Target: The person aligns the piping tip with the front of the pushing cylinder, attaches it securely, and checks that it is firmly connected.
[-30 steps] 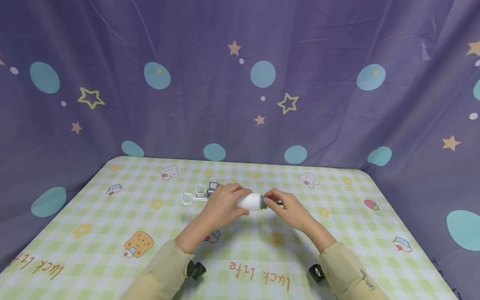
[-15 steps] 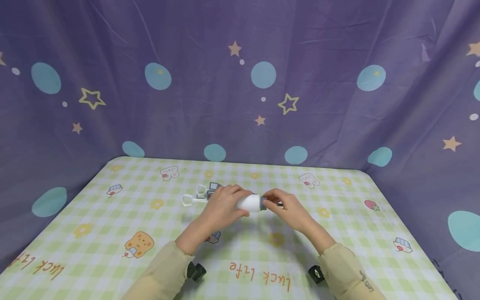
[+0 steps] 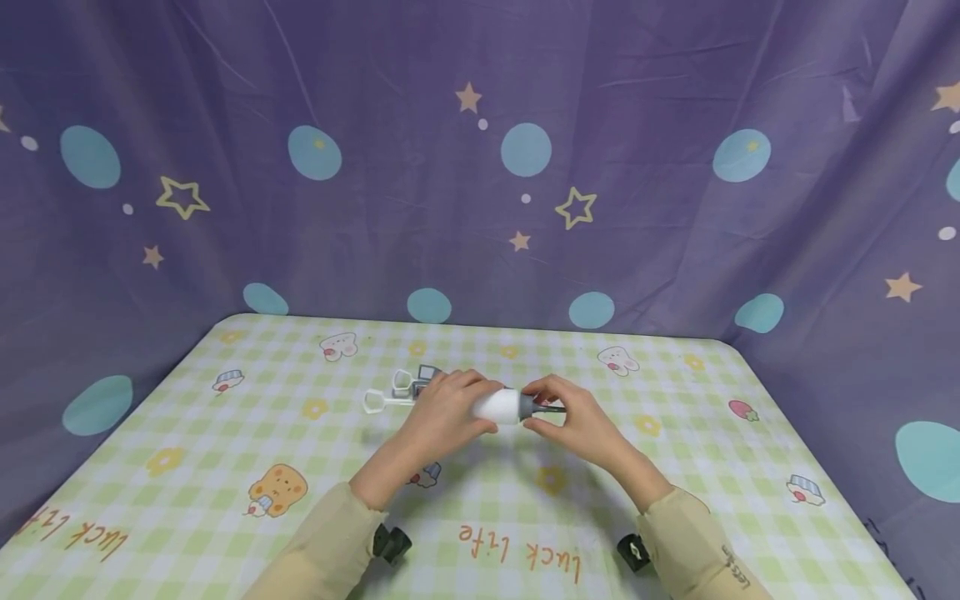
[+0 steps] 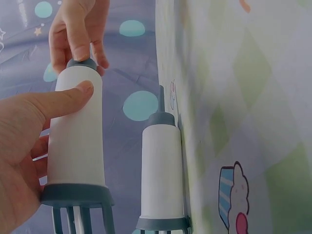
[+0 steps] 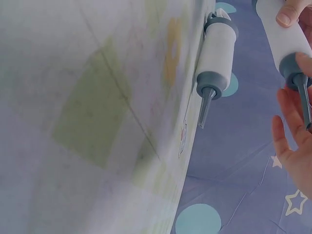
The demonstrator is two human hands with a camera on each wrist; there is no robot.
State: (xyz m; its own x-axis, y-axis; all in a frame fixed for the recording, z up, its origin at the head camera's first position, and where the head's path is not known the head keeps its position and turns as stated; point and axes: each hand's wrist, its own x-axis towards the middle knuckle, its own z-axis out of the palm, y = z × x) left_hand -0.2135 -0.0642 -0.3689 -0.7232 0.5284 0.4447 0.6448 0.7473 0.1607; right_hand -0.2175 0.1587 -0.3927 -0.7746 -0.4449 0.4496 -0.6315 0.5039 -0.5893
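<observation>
My left hand grips a large syringe with a white barrel, a dark grey end cap and a thin nozzle. The barrel lies sideways in the head view, nozzle to the right. In the left wrist view, my left thumb lies across the barrel. My right hand has its thumb and fingers around the grey cap, with the nozzle passing between them. Behind my left hand, a second syringe of the same kind lies on the table, mostly hidden in the head view.
White loop handles stick out left of my left hand. A green checked cloth with printed cartoon figures covers the table. A purple curtain with stars and dots hangs behind the table.
My right thumb and fingers have spread a little wider at the cap, so more of the nozzle shows. My left hand keeps its grip in nearly the same place.
</observation>
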